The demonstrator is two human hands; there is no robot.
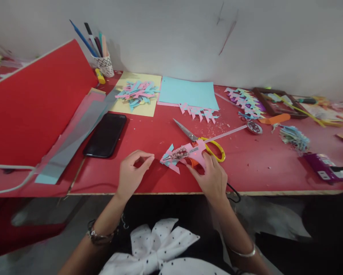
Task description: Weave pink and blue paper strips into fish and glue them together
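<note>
My right hand (213,173) is closed around the handle of a pink hot glue gun (200,149) with an orange trigger. Its metal nozzle, crusted with bits, points left over a folded pink and blue paper piece (169,157). Whether my right thumb also touches that paper I cannot tell. To the left, my left hand (135,170) is pinched, thumb against forefinger, a little apart from the paper. Anything between those fingertips is too small to make out. Yellow-handled scissors (217,147) lie partly behind the glue gun, blades toward the upper left.
A black phone (105,135) lies left, beside paper strips (71,139) and a red board (36,103). Behind are cut strips (138,91), blue sheets (188,92) and a cup of pens (105,65). A folded-paper chain (243,100) and purple adapter (322,166) lie right.
</note>
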